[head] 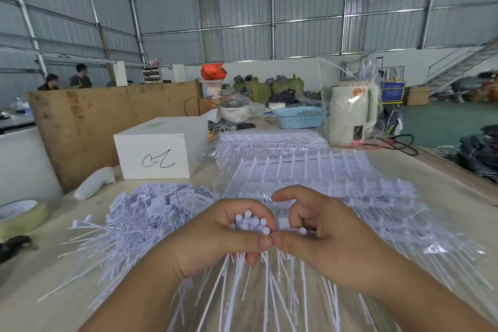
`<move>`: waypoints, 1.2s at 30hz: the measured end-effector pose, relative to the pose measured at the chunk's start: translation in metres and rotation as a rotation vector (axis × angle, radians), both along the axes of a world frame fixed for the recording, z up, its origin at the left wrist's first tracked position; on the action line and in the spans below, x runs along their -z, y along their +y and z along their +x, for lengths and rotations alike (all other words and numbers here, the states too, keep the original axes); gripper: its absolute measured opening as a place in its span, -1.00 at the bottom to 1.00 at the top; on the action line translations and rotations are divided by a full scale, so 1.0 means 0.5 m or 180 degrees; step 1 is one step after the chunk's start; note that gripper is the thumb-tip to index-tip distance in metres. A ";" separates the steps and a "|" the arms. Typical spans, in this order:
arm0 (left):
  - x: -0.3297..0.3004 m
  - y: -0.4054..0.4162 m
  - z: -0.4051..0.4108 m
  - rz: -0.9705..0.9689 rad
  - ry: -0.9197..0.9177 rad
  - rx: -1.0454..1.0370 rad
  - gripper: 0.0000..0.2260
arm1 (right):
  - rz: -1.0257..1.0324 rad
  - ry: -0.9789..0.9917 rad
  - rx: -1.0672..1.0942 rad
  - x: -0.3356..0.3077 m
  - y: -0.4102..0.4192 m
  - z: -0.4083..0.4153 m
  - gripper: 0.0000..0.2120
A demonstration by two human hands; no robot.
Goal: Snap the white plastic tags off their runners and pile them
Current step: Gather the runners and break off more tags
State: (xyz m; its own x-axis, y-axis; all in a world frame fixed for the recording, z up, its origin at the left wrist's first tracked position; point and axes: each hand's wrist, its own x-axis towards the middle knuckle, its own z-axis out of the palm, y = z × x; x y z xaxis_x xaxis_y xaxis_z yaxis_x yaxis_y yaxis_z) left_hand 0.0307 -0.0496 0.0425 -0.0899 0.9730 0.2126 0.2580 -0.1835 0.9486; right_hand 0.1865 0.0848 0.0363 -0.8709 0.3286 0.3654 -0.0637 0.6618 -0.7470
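My left hand (215, 234) grips a bundle of white plastic tags (252, 222); their round heads stick up between my fingers and their thin stems fan out below toward me. My right hand (323, 226) is beside it, thumb tips touching, and pinches one tag (299, 230) still lying on the runner sheets. Sheets of tags on their runners (310, 170) lie stacked in clear plastic just beyond my hands. A loose pile of snapped-off tags (140, 213) spreads over the table to the left.
A white box (159, 153) with a black scribble stands at the back left, a white handheld tool (93, 183) beside it. A tape roll (18, 214) sits at the left edge. A blue basket (300, 117) and a bagged kettle (350, 113) stand behind.
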 end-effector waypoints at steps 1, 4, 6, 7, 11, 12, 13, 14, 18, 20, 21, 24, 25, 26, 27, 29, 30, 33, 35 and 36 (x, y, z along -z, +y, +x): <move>0.000 -0.001 -0.002 -0.0025 0.0034 0.0002 -0.91 | -0.0044 0.0020 -0.0021 0.001 0.001 0.000 -0.59; 0.000 -0.003 -0.008 -0.0048 0.0101 0.0050 -0.91 | -0.0143 0.0049 -0.0105 0.001 0.002 -0.001 -0.58; -0.001 -0.003 -0.007 0.0042 -0.0015 0.0125 -0.92 | -0.0189 0.0065 -0.0068 0.002 0.003 -0.002 -0.65; -0.002 -0.003 -0.006 0.0083 -0.0057 0.0119 -0.92 | -0.0214 0.0080 0.0000 0.001 0.005 -0.001 -0.72; -0.005 -0.007 -0.012 0.0215 -0.0003 -0.0168 -0.91 | -0.0068 -0.0138 0.0141 -0.007 0.014 0.004 -0.68; -0.006 -0.007 -0.014 0.0239 0.0018 -0.0262 -0.90 | -0.0111 -0.0196 0.0094 -0.009 0.015 0.006 -0.67; -0.006 -0.007 -0.016 0.0255 0.0019 -0.0328 -0.90 | -0.0182 -0.0224 0.0046 -0.010 0.015 0.008 -0.69; -0.005 -0.007 -0.016 0.0263 0.0005 -0.0364 -0.89 | -0.0223 -0.0233 0.0002 -0.011 0.015 0.009 -0.73; -0.004 -0.004 -0.009 0.0314 -0.0054 -0.0446 -0.90 | -0.0290 0.0000 0.0134 -0.010 0.017 0.002 -0.82; -0.004 0.002 -0.004 0.0418 -0.0083 -0.0553 -0.89 | -0.0339 0.0173 0.0228 -0.005 0.016 -0.003 -0.80; -0.004 0.004 -0.002 0.0480 -0.0093 -0.0610 -0.89 | -0.0347 0.0257 0.0263 -0.002 0.015 -0.006 -0.80; -0.003 0.011 0.003 0.0642 -0.0081 -0.0723 -0.90 | -0.0471 0.0550 0.0330 0.003 0.008 -0.016 -0.83; -0.004 0.013 0.004 0.0672 -0.0083 -0.0745 -0.91 | -0.0499 0.0627 0.0346 0.007 0.007 -0.019 -0.83; -0.006 0.013 0.004 0.0689 -0.0078 -0.0769 -0.92 | -0.0519 0.0677 0.0371 0.009 0.003 -0.022 -0.83; -0.007 0.012 0.003 0.0705 -0.0066 -0.0796 -0.92 | -0.0548 0.0727 0.0390 0.010 0.000 -0.025 -0.82; -0.006 0.011 0.003 0.0734 -0.0066 -0.0816 -0.92 | -0.0680 0.0887 0.0507 0.006 -0.008 -0.029 -0.77; -0.003 0.012 0.006 0.0723 -0.0058 -0.0799 -0.91 | -0.0762 0.1028 0.0682 0.000 -0.008 -0.029 -0.72; 0.008 0.023 0.024 0.0623 0.0030 -0.0739 -0.91 | -0.0709 0.1371 0.1246 -0.018 0.019 -0.014 -0.63; 0.008 0.027 0.029 0.0671 -0.0046 -0.0804 -0.93 | -0.0584 0.1146 0.1103 -0.022 0.027 -0.002 -0.70; 0.005 0.026 0.026 0.0708 -0.0081 -0.0875 -0.93 | -0.0597 0.0986 0.0887 -0.021 0.023 0.001 -0.77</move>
